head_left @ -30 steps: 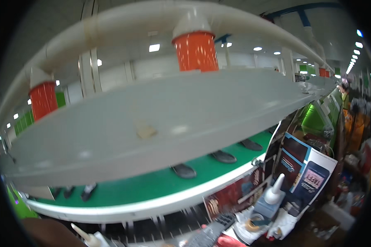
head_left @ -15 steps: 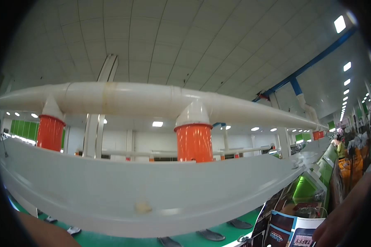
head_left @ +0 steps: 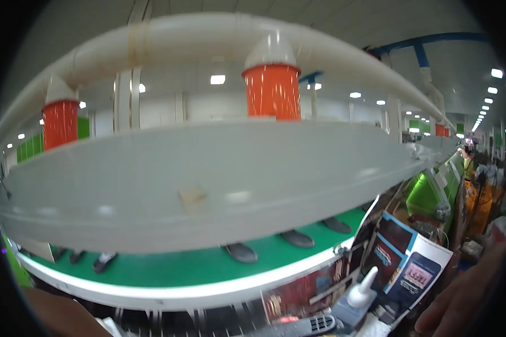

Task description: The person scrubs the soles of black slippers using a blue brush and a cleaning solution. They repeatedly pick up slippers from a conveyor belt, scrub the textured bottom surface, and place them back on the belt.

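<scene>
Fingers of my right hand [head_left: 464, 297] come in at the lower right corner, loosely spread and holding nothing that I can see. My left hand is harder to read: only a brown blur, perhaps forearm, shows at the lower left, so I cannot tell how its grip stands.

Nearest the right hand stands a small white squeeze bottle [head_left: 357, 297] with a tapered nozzle, upright at the desk's edge, just beside a dark handheld device with a grille [head_left: 315, 324]. Behind them leans a printed card [head_left: 407, 267] showing blue phone pictures.

I judge the bottle light, its plastic wall soft enough to give under pressure and its nozzle thin; I would take it low around the body, not by the tip, and squeeze gently so nothing leaks.

Farther off runs a green conveyor belt [head_left: 174, 267] carrying several dark shoe soles [head_left: 242, 253], well apart from my hand. Above it a wide white shelf [head_left: 208, 180] fills the view, with orange-collared fittings [head_left: 271, 90] on a white pipe overhead.
</scene>
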Demonstrator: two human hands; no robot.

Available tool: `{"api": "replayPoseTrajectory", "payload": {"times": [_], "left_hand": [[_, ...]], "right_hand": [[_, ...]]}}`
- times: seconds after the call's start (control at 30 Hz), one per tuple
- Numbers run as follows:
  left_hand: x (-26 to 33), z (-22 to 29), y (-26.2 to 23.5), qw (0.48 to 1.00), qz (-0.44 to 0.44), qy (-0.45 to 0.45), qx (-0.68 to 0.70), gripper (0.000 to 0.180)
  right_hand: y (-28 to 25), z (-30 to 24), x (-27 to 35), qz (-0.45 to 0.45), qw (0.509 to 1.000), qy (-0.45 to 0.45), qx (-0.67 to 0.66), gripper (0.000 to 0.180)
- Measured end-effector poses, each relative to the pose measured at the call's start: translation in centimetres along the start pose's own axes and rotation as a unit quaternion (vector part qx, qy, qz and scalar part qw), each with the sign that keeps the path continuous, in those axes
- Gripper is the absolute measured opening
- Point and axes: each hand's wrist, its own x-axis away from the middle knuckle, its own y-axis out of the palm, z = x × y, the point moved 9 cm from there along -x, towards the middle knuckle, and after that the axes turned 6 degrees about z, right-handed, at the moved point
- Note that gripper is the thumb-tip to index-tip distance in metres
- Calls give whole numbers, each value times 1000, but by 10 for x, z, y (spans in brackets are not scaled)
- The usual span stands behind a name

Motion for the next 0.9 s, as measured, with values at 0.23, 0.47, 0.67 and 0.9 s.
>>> {"api": "replayPoseTrajectory", "payload": {"times": [0.23, 0.47, 0.67, 0.9], "left_hand": [[24, -1, 12, 999, -27, 13, -40, 37], [35, 0, 15, 999, -36, 19, -20, 35], [48, -26, 22, 997, -53, -47, -11, 51], [55, -30, 14, 998, -44, -27, -37, 33]], "right_hand": [[1, 8, 6, 46, 994, -29, -92, 78], [2, -4, 12, 50, 996, -52, -46, 74], [1, 29, 4, 46, 988, 16, -148, 74], [5, 36, 7, 54, 983, 22, -174, 68]]}}
